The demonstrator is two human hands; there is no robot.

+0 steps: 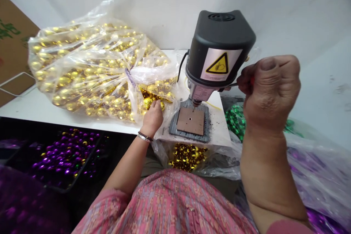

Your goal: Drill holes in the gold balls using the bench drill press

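My right hand [270, 87] is closed in a fist round the feed handle [251, 80] of a small black bench drill press [223, 36]; most of the handle is hidden. Beneath its drill bit [193, 109], a brown square plate [189, 126] with a small hole lies on the grey metal base [175, 131]. The bit stays apart from the plate. At a torn opening in a clear plastic bag [131, 76], my left hand [153, 117] has its fingers curled on a shiny gold ball [162, 105]. Their tips are partly hidden.
Gold balls [65, 80] fill the large bag on the white table [109, 126]. More gold pieces [188, 157] hang or lie below the front edge. Purple balls [67, 153] are at lower left, green ones [236, 117] at right. A cardboard box [16, 44] stands left. Dark shavings surround the base.
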